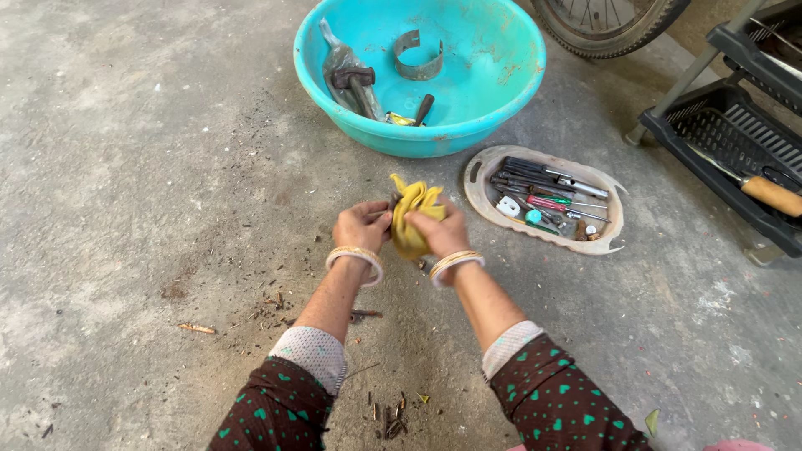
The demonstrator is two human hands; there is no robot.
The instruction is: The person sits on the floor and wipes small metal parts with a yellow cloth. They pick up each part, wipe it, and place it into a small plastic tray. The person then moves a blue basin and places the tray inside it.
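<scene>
My right hand [443, 234] grips a crumpled yellow cloth [411, 209] and presses it against a small dark metal tool [391, 203], which my left hand [359, 225] holds by one end. Most of the tool is hidden by the cloth and fingers. Both hands hover over the concrete floor just in front of a turquoise plastic basin [501, 75]. Both wrists wear pale bangles.
The basin holds a hammer [355, 83], a trowel, a curved metal band [418, 57] and a screwdriver. A beige oval tray [480, 192] to the right carries several screwdrivers and small tools. A black rack [735, 142] stands far right, a bicycle wheel [610, 33] behind. Twigs litter the floor.
</scene>
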